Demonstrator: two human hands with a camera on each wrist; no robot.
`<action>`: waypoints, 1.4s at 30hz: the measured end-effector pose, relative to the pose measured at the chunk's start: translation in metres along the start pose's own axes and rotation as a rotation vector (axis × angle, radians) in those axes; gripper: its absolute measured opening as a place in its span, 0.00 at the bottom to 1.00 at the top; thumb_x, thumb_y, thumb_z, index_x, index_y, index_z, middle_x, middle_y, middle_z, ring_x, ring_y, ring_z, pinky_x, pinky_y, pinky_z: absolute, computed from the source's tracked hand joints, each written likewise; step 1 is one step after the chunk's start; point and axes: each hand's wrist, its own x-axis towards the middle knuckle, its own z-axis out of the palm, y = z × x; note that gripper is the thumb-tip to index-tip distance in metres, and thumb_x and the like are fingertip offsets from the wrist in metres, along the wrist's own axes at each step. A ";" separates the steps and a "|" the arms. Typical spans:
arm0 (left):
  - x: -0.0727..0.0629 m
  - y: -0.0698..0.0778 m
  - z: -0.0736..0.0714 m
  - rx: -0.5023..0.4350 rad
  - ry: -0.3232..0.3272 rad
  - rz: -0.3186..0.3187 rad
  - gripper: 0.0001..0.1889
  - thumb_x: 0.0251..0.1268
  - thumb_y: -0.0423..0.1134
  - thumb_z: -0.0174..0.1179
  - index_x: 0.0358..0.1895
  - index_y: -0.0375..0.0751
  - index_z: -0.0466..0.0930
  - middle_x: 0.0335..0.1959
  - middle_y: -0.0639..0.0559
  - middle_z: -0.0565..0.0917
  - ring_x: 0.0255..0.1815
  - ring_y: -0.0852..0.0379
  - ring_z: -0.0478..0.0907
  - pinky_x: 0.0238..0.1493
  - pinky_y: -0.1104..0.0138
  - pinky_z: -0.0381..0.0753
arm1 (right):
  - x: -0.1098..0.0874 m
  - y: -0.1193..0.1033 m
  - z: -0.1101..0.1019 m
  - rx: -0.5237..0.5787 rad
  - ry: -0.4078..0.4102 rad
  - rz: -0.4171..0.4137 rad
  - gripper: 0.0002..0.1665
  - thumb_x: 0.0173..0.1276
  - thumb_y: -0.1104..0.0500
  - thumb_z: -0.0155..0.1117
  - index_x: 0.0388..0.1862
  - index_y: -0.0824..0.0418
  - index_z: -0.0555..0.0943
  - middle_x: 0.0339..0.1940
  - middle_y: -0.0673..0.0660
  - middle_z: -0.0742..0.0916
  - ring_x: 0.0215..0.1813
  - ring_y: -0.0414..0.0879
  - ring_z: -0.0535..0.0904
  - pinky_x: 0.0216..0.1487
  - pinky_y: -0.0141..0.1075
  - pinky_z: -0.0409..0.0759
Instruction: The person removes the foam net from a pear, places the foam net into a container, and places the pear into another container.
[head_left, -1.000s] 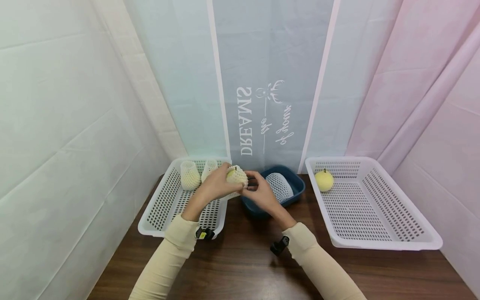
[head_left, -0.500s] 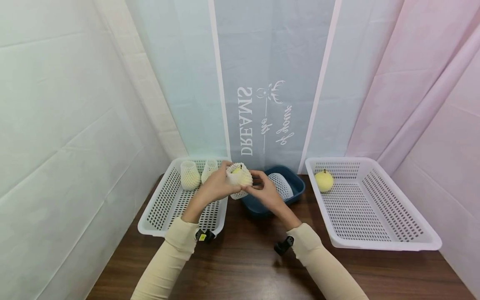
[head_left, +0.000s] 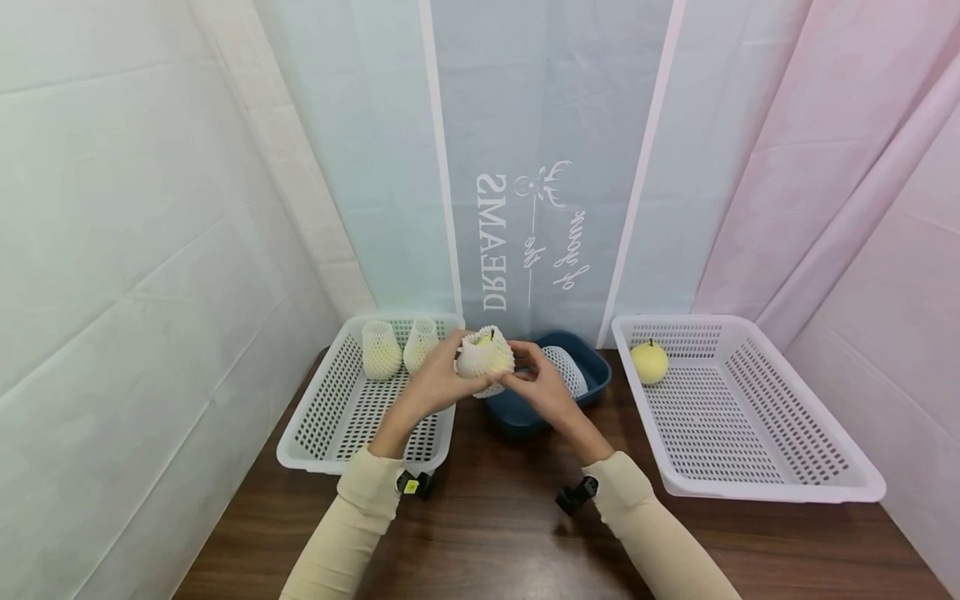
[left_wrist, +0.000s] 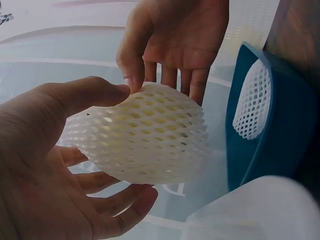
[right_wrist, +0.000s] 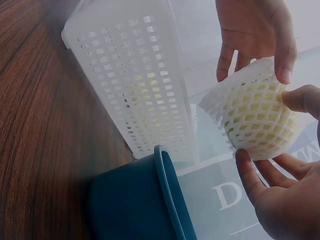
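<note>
Both hands hold a yellow pear in a white foam net sleeve, up in the air between a white basket and a blue basin. Its stem and a little of its top show through the sleeve's upper opening in the head view. My left hand grips the sleeved pear from the left, thumb on top and fingers spread beneath in the left wrist view. From the other side my right hand holds it, its thumb pressing the net. The two thumbs nearly meet on the netting.
In the left white basket stand two pears in foam nets. A blue basin with white foam netting stands behind the right hand. At right, another white basket holds a bare yellow pear.
Both hands have shifted slightly right with the pear. The net's upper edge now stands higher around the stem. Baskets and basin have stayed put.
</note>
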 end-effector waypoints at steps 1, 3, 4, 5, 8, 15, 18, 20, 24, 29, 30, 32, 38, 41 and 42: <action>-0.001 0.000 0.001 -0.015 0.001 0.010 0.37 0.66 0.46 0.75 0.75 0.42 0.70 0.67 0.43 0.80 0.58 0.44 0.81 0.48 0.54 0.87 | 0.000 0.000 0.000 -0.001 0.005 -0.007 0.37 0.75 0.58 0.71 0.79 0.62 0.69 0.76 0.65 0.76 0.74 0.62 0.75 0.71 0.55 0.79; -0.002 -0.001 0.003 -0.049 0.006 0.026 0.37 0.65 0.42 0.76 0.75 0.41 0.70 0.68 0.43 0.79 0.59 0.45 0.81 0.49 0.54 0.88 | -0.002 0.001 -0.001 -0.002 0.006 -0.022 0.37 0.76 0.58 0.71 0.79 0.62 0.69 0.76 0.65 0.76 0.74 0.62 0.75 0.70 0.52 0.80; -0.002 -0.001 0.004 -0.063 0.010 0.033 0.37 0.65 0.40 0.76 0.75 0.40 0.70 0.68 0.42 0.78 0.59 0.45 0.82 0.50 0.54 0.88 | -0.003 0.001 -0.002 -0.006 0.007 -0.029 0.36 0.76 0.59 0.70 0.78 0.63 0.69 0.76 0.65 0.76 0.74 0.62 0.75 0.69 0.50 0.81; -0.003 0.000 0.005 -0.074 0.009 0.033 0.37 0.65 0.39 0.76 0.75 0.40 0.70 0.68 0.42 0.78 0.59 0.45 0.82 0.51 0.53 0.88 | -0.004 0.001 -0.002 -0.005 0.009 -0.033 0.36 0.76 0.59 0.71 0.78 0.63 0.69 0.76 0.65 0.76 0.74 0.61 0.75 0.68 0.47 0.82; -0.004 0.001 0.008 -0.087 0.004 0.046 0.37 0.65 0.37 0.76 0.75 0.39 0.69 0.69 0.42 0.77 0.62 0.44 0.81 0.56 0.51 0.87 | -0.007 0.000 -0.004 -0.003 0.015 -0.033 0.36 0.76 0.60 0.71 0.78 0.62 0.69 0.74 0.65 0.77 0.73 0.60 0.76 0.64 0.38 0.83; -0.006 0.001 0.015 -0.090 0.027 0.066 0.39 0.66 0.35 0.75 0.78 0.39 0.66 0.72 0.40 0.73 0.64 0.44 0.78 0.59 0.50 0.85 | -0.015 -0.005 -0.008 0.008 0.020 -0.028 0.36 0.76 0.59 0.71 0.78 0.62 0.69 0.74 0.65 0.77 0.71 0.60 0.76 0.64 0.37 0.82; -0.006 0.000 0.019 -0.099 0.041 0.078 0.39 0.66 0.35 0.75 0.78 0.40 0.67 0.72 0.40 0.73 0.64 0.44 0.78 0.58 0.51 0.86 | -0.016 -0.005 -0.010 0.011 0.014 -0.030 0.36 0.76 0.58 0.71 0.78 0.61 0.70 0.74 0.64 0.78 0.72 0.59 0.76 0.66 0.41 0.82; -0.007 0.000 0.021 -0.100 0.048 0.089 0.39 0.66 0.37 0.75 0.78 0.41 0.68 0.71 0.41 0.74 0.63 0.45 0.78 0.57 0.52 0.86 | -0.017 -0.004 -0.012 0.012 0.010 -0.026 0.37 0.76 0.57 0.71 0.79 0.61 0.70 0.74 0.64 0.77 0.72 0.59 0.76 0.67 0.42 0.82; -0.008 0.000 0.025 -0.090 0.072 0.106 0.38 0.66 0.41 0.76 0.77 0.42 0.70 0.71 0.41 0.75 0.60 0.47 0.78 0.52 0.57 0.86 | -0.020 -0.004 -0.014 0.011 0.011 -0.013 0.37 0.76 0.56 0.72 0.79 0.59 0.70 0.74 0.63 0.78 0.72 0.58 0.76 0.69 0.43 0.81; -0.009 0.000 0.031 -0.128 0.082 0.104 0.38 0.67 0.42 0.75 0.77 0.44 0.69 0.70 0.42 0.73 0.57 0.49 0.78 0.48 0.62 0.86 | -0.023 -0.005 -0.018 0.004 0.007 -0.016 0.36 0.76 0.56 0.72 0.78 0.60 0.71 0.73 0.63 0.78 0.72 0.58 0.76 0.69 0.44 0.80; -0.009 0.000 0.032 -0.141 0.081 0.105 0.38 0.67 0.41 0.75 0.77 0.44 0.69 0.71 0.42 0.73 0.57 0.49 0.79 0.48 0.62 0.86 | -0.024 -0.005 -0.018 0.004 0.008 -0.018 0.36 0.76 0.56 0.72 0.78 0.60 0.71 0.73 0.63 0.79 0.72 0.58 0.76 0.69 0.43 0.80; -0.010 -0.001 0.034 -0.166 0.079 0.105 0.38 0.67 0.41 0.75 0.78 0.44 0.69 0.70 0.43 0.73 0.58 0.50 0.79 0.50 0.61 0.87 | -0.026 -0.005 -0.020 0.007 0.010 -0.023 0.36 0.75 0.57 0.72 0.78 0.61 0.71 0.73 0.64 0.79 0.72 0.59 0.77 0.67 0.42 0.81; -0.012 -0.002 0.041 -0.216 0.079 0.132 0.37 0.67 0.40 0.75 0.77 0.44 0.69 0.69 0.44 0.75 0.63 0.48 0.80 0.59 0.56 0.86 | -0.030 -0.005 -0.023 0.006 0.011 -0.030 0.36 0.75 0.60 0.72 0.78 0.63 0.71 0.74 0.66 0.79 0.73 0.61 0.76 0.66 0.37 0.82; -0.013 -0.002 0.044 -0.220 0.086 0.139 0.37 0.67 0.41 0.76 0.77 0.45 0.69 0.69 0.46 0.76 0.63 0.50 0.80 0.61 0.55 0.85 | -0.033 -0.005 -0.026 0.012 0.005 -0.037 0.36 0.75 0.62 0.71 0.78 0.64 0.70 0.75 0.67 0.78 0.74 0.62 0.75 0.66 0.38 0.82; -0.013 -0.002 0.045 -0.222 0.086 0.139 0.37 0.67 0.42 0.76 0.77 0.45 0.69 0.70 0.46 0.76 0.63 0.50 0.80 0.61 0.55 0.85 | -0.035 -0.005 -0.026 0.011 0.004 -0.040 0.36 0.75 0.62 0.71 0.78 0.65 0.70 0.75 0.68 0.78 0.74 0.63 0.75 0.66 0.37 0.82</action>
